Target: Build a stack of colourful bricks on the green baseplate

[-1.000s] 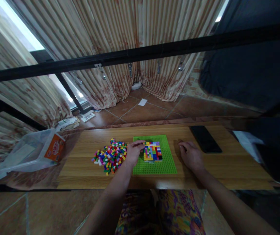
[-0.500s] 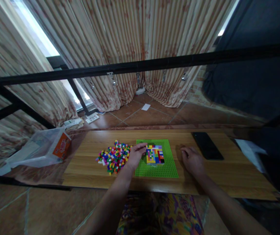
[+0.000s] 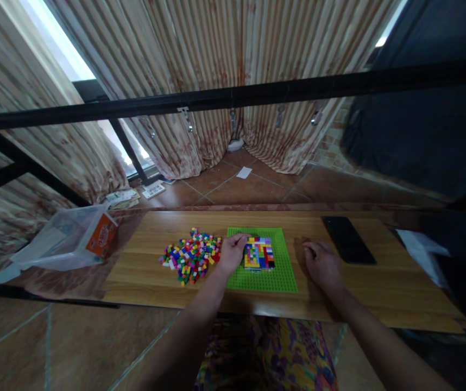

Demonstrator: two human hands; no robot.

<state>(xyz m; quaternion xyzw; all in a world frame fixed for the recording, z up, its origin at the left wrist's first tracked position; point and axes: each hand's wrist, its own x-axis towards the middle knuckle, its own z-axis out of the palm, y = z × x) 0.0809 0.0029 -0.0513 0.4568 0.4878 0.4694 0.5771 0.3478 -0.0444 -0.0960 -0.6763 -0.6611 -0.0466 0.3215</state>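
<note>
On the wooden table lies a green studded baseplate point(image 3: 285, 277), with a square block of multicoloured toy bricks point(image 3: 260, 254) built up on its middle. My left hand point(image 3: 232, 253) is closed in a pinch at the far left corner of that block. What its fingertips hold, if anything, is too small to make out. Left of this hand spreads a loose heap of small coloured bricks point(image 3: 194, 256). My right hand point(image 3: 323, 266) rests on the wood to the right of the baseplate, fingers curled in loosely, with nothing visible in them.
A black phone or tablet point(image 3: 349, 240) lies on the table point(image 3: 143, 282) beyond my right hand. At the left stands a clear plastic box point(image 3: 68, 239) with an orange label. A dark metal rail point(image 3: 212, 98) crosses in front of the curtains point(image 3: 200, 43).
My left hand's fingers have drawn together into a tighter pinch at the block's far left corner. The view has shifted slightly. My right hand stays in the same place.
</note>
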